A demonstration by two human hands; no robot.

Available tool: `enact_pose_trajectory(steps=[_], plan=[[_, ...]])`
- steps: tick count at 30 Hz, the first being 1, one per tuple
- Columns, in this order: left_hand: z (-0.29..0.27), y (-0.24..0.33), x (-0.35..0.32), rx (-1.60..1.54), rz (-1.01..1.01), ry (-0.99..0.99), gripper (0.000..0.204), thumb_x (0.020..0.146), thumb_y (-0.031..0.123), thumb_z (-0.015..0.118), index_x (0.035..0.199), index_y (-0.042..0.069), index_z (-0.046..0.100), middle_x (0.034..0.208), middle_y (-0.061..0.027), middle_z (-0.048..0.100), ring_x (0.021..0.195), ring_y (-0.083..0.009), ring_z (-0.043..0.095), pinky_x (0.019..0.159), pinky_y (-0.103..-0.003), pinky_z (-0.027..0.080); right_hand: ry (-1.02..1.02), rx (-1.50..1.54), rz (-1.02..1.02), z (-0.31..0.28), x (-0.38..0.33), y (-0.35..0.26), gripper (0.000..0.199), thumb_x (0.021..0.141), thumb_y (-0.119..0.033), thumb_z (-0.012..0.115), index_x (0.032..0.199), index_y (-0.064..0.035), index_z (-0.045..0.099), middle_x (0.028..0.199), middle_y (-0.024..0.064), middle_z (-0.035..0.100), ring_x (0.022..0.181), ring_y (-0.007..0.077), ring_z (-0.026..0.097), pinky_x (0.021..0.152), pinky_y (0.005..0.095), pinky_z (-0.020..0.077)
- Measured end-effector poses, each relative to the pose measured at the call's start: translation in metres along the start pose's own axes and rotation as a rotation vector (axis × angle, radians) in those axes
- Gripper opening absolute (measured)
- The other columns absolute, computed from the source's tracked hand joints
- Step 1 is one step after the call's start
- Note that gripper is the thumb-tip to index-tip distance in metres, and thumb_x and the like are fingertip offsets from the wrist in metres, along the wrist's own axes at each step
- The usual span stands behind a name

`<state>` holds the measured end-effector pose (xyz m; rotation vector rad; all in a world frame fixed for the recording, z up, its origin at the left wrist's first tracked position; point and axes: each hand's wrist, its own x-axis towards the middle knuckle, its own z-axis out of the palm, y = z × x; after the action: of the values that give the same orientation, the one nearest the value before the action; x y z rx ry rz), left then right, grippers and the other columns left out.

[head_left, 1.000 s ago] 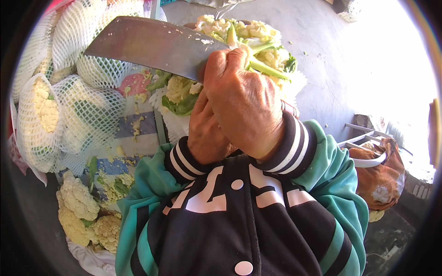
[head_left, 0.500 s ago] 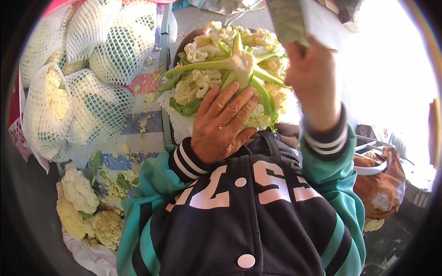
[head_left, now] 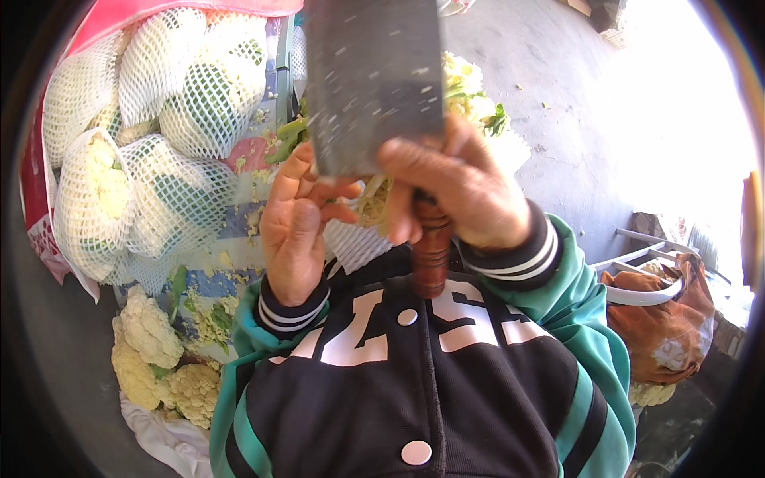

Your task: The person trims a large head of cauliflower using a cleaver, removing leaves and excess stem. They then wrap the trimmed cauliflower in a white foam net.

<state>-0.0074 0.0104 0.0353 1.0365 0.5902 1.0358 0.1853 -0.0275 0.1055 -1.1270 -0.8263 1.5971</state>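
On my feed, the right hand (head_left: 476,189) pinches the cleaver (head_left: 374,88) where blade meets handle (head_left: 431,259); the left hand (head_left: 293,231) has fingers loosely spread, contact with the blade unclear. The cauliflower (head_left: 468,80) sits upper centre, mostly behind the blade. I'd keep those fingertips clear of the edge.

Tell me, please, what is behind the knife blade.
Behind the knife is cauliflower: pale florets show past the blade's right edge, and a green leaf past its left. Whatever lies behind the blade's middle is covered and cannot be seen.
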Motion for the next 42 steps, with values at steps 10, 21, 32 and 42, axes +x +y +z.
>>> enact_pose_trajectory(steps=[10, 21, 32, 42], plan=[[-0.036, 0.0, -0.011, -0.205, -0.188, 0.14, 0.014, 0.095, 0.005, 0.06, 0.107, 0.001, 0.063, 0.095, -0.0062, 0.066, 0.079, -0.012, 0.063, 0.068, -0.022, 0.052, 0.012, -0.079, 0.006, 0.007, 0.007, 0.008, 0.018, 0.095, -0.008, 0.054, 0.105, 0.0073, 0.055, 0.074, 0.0106, 0.065, 0.053, 0.0148, 0.065, 0.043, 0.023, 0.0492], [-0.147, 0.038, -0.025, 0.934, 0.267, 0.76, 0.027, 0.093, 0.003, 0.06, 0.12, -0.001, 0.062, 0.116, -0.0091, 0.064, 0.111, -0.0144, 0.055, 0.097, -0.03, 0.041, 0.476, -0.067, -0.388, -0.067, -0.022, -0.008, 0.013, 0.091, -0.015, 0.062, 0.087, -0.0029, 0.058, 0.058, 0.0109, 0.062, 0.039, 0.0142, 0.047, 0.04, 0.0265, 0.038], [-0.046, 0.023, -0.022, 0.713, 0.138, 0.212, 0.01, 0.092, 0.006, 0.066, 0.099, -0.001, 0.068, 0.077, 0.0, 0.065, 0.068, -0.005, 0.058, 0.063, -0.019, 0.047, 0.411, -0.248, -0.144, -0.062, -0.06, 0.02, 0.016, 0.09, -0.014, 0.065, 0.098, -0.001, 0.06, 0.049, 0.0025, 0.054, 0.035, 0.0104, 0.044, 0.038, 0.0227, 0.0358], [0.0, 0.0, -0.035, 1.088, 0.131, -0.168, 0.062, 0.067, 0.021, 0.087, 0.121, 0.011, 0.059, 0.064, -0.0032, 0.059, 0.055, -0.0134, 0.061, 0.053, -0.024, 0.05, 0.452, -0.244, -0.142, -0.042, -0.086, 0.044, 0.011, 0.092, -0.01, 0.065, 0.089, 0.0008, 0.065, 0.052, 0.0043, 0.059, 0.038, 0.0091, 0.049, 0.039, 0.0209, 0.0361]])
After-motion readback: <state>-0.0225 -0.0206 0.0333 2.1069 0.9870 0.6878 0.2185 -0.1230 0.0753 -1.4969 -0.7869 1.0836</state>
